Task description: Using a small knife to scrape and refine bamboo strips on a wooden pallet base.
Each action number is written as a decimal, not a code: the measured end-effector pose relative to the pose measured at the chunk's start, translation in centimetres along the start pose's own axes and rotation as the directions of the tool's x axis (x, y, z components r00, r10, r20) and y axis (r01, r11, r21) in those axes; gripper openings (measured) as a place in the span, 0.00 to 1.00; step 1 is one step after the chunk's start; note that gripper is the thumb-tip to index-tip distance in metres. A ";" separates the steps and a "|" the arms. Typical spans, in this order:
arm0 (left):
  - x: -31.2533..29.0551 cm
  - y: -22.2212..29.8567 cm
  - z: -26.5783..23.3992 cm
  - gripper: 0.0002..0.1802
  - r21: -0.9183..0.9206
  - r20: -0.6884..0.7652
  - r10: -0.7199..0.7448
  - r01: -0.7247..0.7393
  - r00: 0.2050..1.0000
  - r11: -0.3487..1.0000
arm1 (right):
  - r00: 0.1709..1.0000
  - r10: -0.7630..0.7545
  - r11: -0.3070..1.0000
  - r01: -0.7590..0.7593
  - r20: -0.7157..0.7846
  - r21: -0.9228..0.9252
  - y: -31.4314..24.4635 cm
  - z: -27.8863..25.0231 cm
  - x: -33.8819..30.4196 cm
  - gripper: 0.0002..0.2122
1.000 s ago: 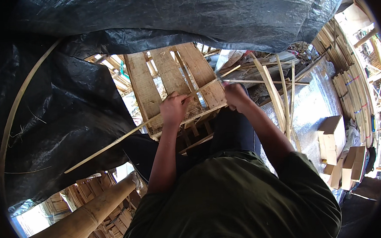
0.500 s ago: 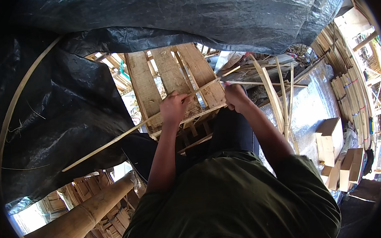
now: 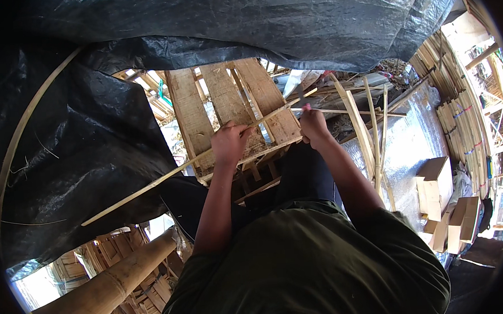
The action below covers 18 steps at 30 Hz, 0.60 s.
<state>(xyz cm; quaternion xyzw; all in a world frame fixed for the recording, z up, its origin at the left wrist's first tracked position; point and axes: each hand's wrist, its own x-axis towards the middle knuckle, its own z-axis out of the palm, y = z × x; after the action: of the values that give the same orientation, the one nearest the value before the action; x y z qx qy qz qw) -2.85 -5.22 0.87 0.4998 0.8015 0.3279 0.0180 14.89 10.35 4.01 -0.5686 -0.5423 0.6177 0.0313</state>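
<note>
slatted wooden bench [image 3: 223,95], 3 rough planks [image 3: 261,87], thin bamboo strip [image 3: 198,158] slanting across them

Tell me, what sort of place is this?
Probably a makeshift bamboo or wood workshop: bundled strips at the right, a thick pole at lower left, and the left hand holding a long strip over a slatted wooden stand.

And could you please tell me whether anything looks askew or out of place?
The cardboard boxes at the right lie jumbled at differing angles, untidy beside the tied bundles; the pale strip in the left hand shows no obvious damage.
</note>
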 end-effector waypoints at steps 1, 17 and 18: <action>0.2 0.6 0.1 0.12 -0.011 -0.002 0.008 -0.008 1.000 1.000 | 0.999 -0.029 0.997 0.026 -0.039 -0.069 0.4 0.7 -1.3 0.16; 0.4 0.8 0.3 0.13 0.003 0.025 0.008 -0.008 1.000 1.000 | 0.988 -0.060 0.997 0.066 -0.144 0.044 1.2 1.2 -2.2 0.15; 0.3 0.9 0.2 0.13 0.024 0.041 0.010 -0.011 0.999 1.000 | 0.999 -0.015 0.999 0.014 -0.042 -0.028 0.8 2.4 -4.3 0.15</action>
<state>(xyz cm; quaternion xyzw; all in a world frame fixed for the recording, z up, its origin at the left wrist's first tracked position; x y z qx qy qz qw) -2.23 -4.66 1.25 0.5108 0.8022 0.3081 0.0266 15.12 5.71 5.74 -0.5780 -0.5544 0.5976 0.0393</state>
